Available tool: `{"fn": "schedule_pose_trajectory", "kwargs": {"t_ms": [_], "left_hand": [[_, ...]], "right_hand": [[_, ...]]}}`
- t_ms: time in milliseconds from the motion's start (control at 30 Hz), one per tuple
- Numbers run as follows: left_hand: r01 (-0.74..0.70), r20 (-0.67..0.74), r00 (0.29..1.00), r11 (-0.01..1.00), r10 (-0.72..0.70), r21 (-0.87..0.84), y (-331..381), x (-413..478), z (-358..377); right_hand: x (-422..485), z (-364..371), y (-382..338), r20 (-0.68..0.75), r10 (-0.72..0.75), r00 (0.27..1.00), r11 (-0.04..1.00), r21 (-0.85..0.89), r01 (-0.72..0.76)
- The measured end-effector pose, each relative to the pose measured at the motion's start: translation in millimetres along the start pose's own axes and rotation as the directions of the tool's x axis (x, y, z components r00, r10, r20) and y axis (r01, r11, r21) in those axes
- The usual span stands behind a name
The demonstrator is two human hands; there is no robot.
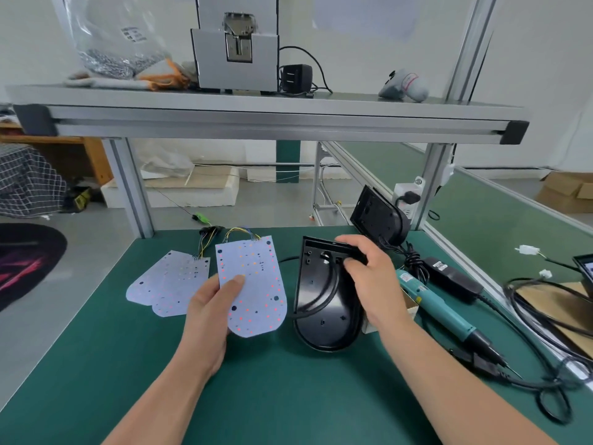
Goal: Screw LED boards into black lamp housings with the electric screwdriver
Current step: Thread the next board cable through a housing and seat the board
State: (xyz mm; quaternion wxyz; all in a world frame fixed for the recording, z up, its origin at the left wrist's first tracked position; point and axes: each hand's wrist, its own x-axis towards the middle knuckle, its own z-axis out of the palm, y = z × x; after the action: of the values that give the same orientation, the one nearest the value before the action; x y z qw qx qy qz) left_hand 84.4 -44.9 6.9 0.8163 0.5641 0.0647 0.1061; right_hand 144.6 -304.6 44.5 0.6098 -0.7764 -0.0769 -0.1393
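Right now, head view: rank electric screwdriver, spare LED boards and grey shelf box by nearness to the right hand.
1. Electric screwdriver, just right of the right hand.
2. Spare LED boards, flat at the left.
3. Grey box, on the shelf.

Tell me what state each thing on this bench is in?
left hand, holds one LED board, thumb on top.
LED board, held, not yet in a housing.
right hand, grips the top edge of the black lamp housing.
black lamp housing, open side up, no board inside.
electric screwdriver, lying on the table, untouched.
spare LED boards, flat on the table, overlapping.
second housing, propped on edge at the back.
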Motion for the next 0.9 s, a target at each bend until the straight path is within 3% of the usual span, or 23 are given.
{"fn": "schedule_pose_trajectory", "kwargs": {"t_ms": [100, 200, 367, 467, 567, 700, 900], "left_hand": [[-0.046, 0.006, 0.999, 0.998, 0.046, 0.043, 0, -8, 11], [-0.074, 0.026, 0.997, 0.993, 0.071, 0.097, 0, -18, 24], [-0.209, 0.108, 0.977, 0.922, 0.183, 0.327, -5, -25, 34], [-0.248, 0.173, 0.967, 0.865, 0.189, 0.436, -4, -26, 37], [-0.251, 0.188, 0.964, 0.881, 0.189, 0.4, -7, -24, 31], [-0.172, 0.003, 0.984, 0.958, 0.176, 0.229, -10, -14, 25], [-0.184, -0.03, 0.981, 0.973, 0.19, 0.139, -4, -6, 15]], "right_hand": [[-7, 13, -3, -0.024, 0.027, 0.999, 0.999, 0.018, -0.027], [-12, 26, -9, 0.033, 0.058, 0.998, 0.986, 0.158, -0.063], [-15, 35, -10, 0.21, -0.036, 0.977, 0.999, -0.019, 0.041], [-15, 39, -10, 0.219, -0.057, 0.974, 0.998, 0.004, 0.058], [-15, 34, -11, 0.205, 0.01, 0.979, 0.993, 0.109, -0.033], [-13, 21, -7, 0.265, 0.135, 0.955, 0.912, 0.344, -0.224], [-16, 20, -6, 0.353, 0.179, 0.918, 0.823, 0.458, -0.336]]}}
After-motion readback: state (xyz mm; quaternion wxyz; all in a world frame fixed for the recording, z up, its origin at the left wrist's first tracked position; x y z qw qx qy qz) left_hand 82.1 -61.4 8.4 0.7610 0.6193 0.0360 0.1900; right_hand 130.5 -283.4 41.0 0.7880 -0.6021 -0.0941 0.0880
